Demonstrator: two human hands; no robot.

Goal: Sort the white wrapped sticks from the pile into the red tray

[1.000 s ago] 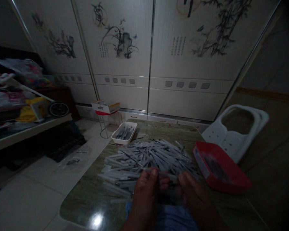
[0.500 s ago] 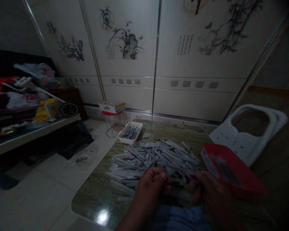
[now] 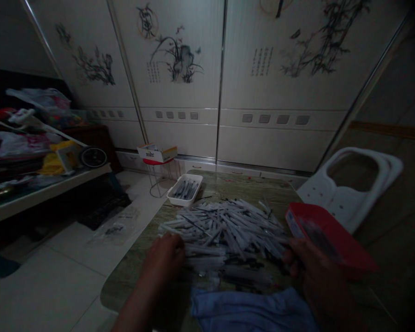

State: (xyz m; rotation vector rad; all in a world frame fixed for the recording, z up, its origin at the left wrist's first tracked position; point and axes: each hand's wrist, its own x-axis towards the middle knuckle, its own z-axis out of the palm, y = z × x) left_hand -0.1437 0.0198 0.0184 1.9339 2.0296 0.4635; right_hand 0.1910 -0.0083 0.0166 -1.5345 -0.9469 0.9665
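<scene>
A large heap of slim, translucent whitish sticks with dark parts, like pens, covers the middle of the table. At the heap's left edge is my left hand, its fingers curled down by the stick ends; whatever they hold is hidden. My right hand is at the heap's right side, in front of the red box. Its fingers are pinched together, and dimness and blur hide what is in them. More thin dark sticks lie inside the red box.
A white tray with similar sticks stands at the table's far left corner. Blue cloth lies at the near edge. Beyond are a red stool bearing a carton, a white chair and a cluttered bench.
My left hand has moved left, from the front middle of the heap to its left edge. My right hand has shifted slightly right. The view has turned a little.
</scene>
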